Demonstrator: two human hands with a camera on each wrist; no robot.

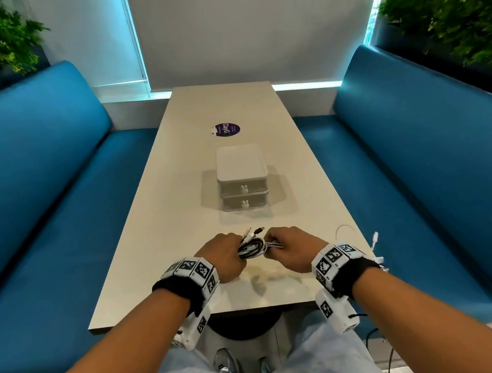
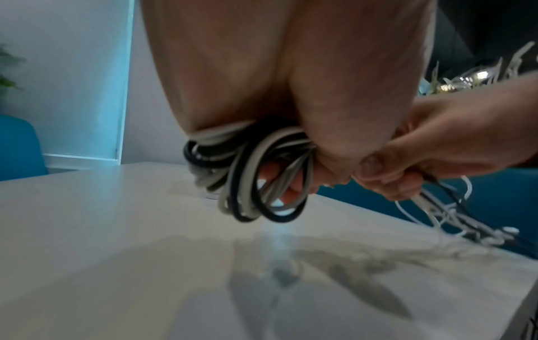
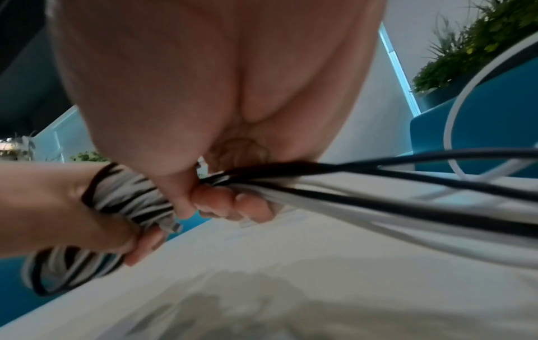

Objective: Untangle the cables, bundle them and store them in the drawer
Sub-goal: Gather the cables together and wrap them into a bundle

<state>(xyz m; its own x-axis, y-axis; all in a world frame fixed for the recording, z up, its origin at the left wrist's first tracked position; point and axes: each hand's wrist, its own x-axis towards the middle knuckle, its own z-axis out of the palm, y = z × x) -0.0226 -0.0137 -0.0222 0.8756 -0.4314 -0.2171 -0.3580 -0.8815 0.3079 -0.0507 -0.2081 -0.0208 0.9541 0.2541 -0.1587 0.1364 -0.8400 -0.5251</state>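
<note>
A coil of black and white cables [image 1: 252, 247] hangs just above the near end of the table [image 1: 178, 218], held between both hands. My left hand [image 1: 227, 255] grips the looped coil [image 2: 253, 179]; its fingers pass through the loops. My right hand [image 1: 285, 247] grips the loose strands [image 3: 349, 195] beside the coil, and these trail off to the right over the table edge. Plug ends [image 1: 254, 232] stick up from the coil. The small white two-drawer unit [image 1: 242, 180] stands mid-table with both drawers closed.
A thin white cable loop [image 1: 344, 229] lies on the table near the right edge. A purple round sticker [image 1: 227, 129] sits beyond the drawers. Blue benches [image 1: 26, 198] flank the table on both sides, with plants [image 1: 466, 6] behind them.
</note>
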